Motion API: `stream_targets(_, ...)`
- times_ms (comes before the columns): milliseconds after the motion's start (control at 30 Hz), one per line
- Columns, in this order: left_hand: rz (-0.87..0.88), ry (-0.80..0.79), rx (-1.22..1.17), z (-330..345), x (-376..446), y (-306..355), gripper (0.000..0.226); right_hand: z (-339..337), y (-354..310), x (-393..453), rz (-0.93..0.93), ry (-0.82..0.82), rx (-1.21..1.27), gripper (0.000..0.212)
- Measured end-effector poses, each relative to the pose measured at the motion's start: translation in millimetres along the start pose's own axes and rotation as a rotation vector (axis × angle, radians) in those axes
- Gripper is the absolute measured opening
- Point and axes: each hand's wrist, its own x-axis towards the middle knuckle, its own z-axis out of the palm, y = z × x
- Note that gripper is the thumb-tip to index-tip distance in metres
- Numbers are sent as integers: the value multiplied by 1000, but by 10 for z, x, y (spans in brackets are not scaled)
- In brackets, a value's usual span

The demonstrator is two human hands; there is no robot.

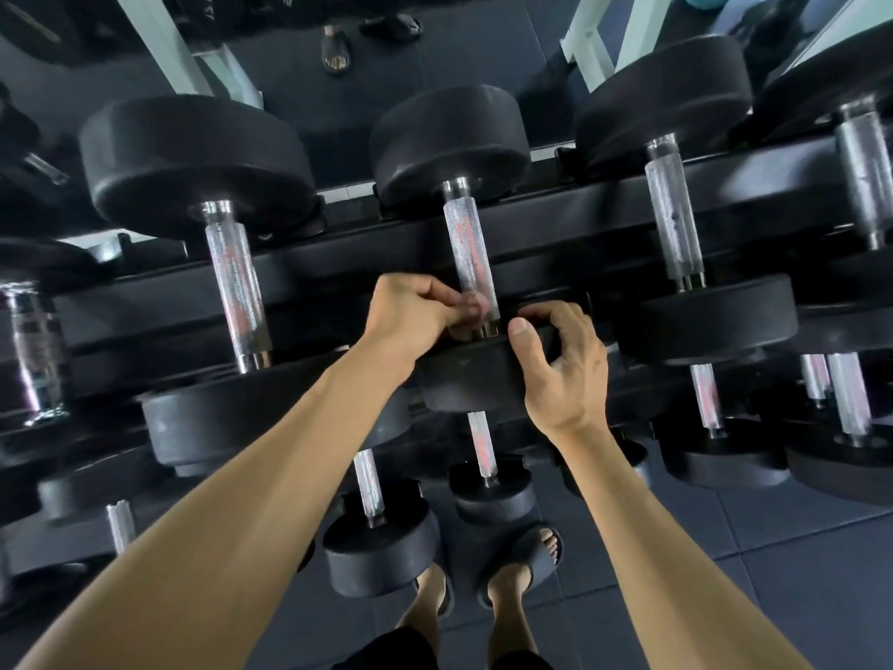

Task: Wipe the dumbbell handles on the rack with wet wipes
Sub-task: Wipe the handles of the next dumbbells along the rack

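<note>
The top tier of the black rack point(338, 263) holds black round-headed dumbbells with knurled silver handles. My left hand point(415, 316) is curled around the near end of the middle dumbbell handle point(468, 244), fingers wrapped where it meets the near head. No wet wipe can be made out in that hand. My right hand point(563, 365) grips the rim of that dumbbell's near head point(464, 379), thumb on top. Further handles lie to the left point(237, 292) and to the right point(674, 215).
Smaller dumbbells point(483, 447) sit on a lower tier below my hands. My feet in black slippers point(522, 563) stand on dark floor tiles close to the rack. White frame posts point(159, 41) and a pair of loose sandals point(336, 50) are behind the rack.
</note>
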Motion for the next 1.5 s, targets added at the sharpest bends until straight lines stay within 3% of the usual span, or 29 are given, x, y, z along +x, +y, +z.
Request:
stream_targets(167, 67, 112, -179, 10, 184, 167, 27, 3, 15, 1, 4, -11, 18, 43)
stream_targets(300, 7, -40, 108, 9, -29, 62, 25, 12, 20, 1, -8, -1, 12, 45)
stream_targets(400, 51, -29, 210, 29, -54, 44, 25, 9, 13, 1, -4, 0, 17, 46)
stream_targets(567, 138, 180, -12, 23, 182, 212, 29, -5, 4, 2, 18, -28, 35, 43)
stream_targets(767, 54, 53, 95, 58, -63, -37, 25, 8, 18, 2, -15, -15, 11, 51)
stream_targets(933, 109, 349, -231, 101, 388, 404, 26, 13, 21, 9, 0, -22, 19, 48)
stream_targets(1133, 52, 217, -147, 138, 96, 241, 24, 14, 25, 7, -14, -2, 20, 48)
stream_targets(1367, 14, 396, -299, 197, 388, 600, 22, 1, 27, 14, -3, -23, 33, 48)
stream_targets(1500, 39, 283, -191, 194, 107, 300, 24, 4, 20, 11, -22, -12, 26, 47)
